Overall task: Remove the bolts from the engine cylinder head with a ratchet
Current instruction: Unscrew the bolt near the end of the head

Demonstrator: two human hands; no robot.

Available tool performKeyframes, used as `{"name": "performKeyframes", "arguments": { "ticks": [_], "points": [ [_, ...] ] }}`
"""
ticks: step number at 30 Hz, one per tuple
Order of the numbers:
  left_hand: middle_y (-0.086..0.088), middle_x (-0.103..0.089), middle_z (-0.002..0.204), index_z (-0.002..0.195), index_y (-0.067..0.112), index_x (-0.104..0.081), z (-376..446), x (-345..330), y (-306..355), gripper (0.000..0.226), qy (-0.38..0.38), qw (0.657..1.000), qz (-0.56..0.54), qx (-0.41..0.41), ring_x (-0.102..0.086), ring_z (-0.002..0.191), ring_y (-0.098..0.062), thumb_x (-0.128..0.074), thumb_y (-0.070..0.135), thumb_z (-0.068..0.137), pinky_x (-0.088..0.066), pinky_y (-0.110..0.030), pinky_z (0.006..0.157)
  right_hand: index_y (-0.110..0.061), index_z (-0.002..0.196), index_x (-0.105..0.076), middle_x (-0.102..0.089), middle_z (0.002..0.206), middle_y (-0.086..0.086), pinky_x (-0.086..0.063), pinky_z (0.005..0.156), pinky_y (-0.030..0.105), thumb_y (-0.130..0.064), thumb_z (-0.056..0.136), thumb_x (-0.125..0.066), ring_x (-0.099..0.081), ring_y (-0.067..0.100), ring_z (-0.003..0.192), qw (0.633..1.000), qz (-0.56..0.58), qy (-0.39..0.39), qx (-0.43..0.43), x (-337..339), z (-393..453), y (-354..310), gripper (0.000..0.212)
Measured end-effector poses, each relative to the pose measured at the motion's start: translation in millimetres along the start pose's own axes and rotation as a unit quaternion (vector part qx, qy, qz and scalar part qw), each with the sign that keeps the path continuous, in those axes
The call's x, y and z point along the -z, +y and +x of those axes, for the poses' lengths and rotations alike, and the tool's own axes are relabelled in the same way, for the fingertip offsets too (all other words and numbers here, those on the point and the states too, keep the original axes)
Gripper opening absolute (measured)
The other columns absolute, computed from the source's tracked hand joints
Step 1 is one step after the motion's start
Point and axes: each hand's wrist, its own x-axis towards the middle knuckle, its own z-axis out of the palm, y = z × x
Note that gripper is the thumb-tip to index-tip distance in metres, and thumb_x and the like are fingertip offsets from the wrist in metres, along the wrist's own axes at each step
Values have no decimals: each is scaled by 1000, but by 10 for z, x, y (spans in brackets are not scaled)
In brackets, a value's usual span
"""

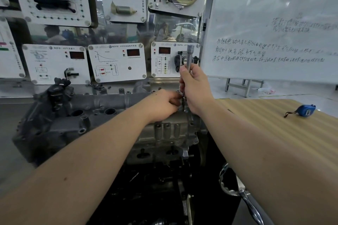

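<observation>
There is only one view, from the camera on my head, looking forward and slightly down along both my forearms. It sits close over the grey cast-metal engine cylinder head (102, 115), which fills the near middle. Its wide angle also reaches the far wall of white instrument panels (117, 62), the white writing board (274, 23) far right, and the striped tan tabletop (274, 124) right.
</observation>
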Motion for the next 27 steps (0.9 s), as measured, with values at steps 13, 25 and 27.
{"name": "performKeyframes", "arguments": {
  "ticks": [13,25,27],
  "points": [
    [9,-73,99,109,29,-67,-25,-4,-13,29,-3,1000,-4,-21,-67,93,-12,-55,7,94,-51,-30,84,-24,86,-68,-59,63,-3,-50,56,28,-16,99,-57,-53,13,56,994,54,-86,-46,128,62,-56,19],
    [-1,-65,109,125,17,-58,194,-50,115,27,65,996,46,-35,-63,93,-20,-53,29,102,-48,-30,72,-26,90,-67,-77,90,-7,-52,81,32,-28,101,-57,-70,11,93,974,-199,-108,-25,158,77,-153,15],
    [-5,-67,114,125,16,-59,243,-70,118,27,61,996,59,-24,-63,96,-23,-52,30,102,-50,-34,76,-19,101,-66,-75,98,1,-52,75,32,-31,101,-53,-69,19,96,972,-221,-79,-8,118,65,-171,17]
  ]
}}
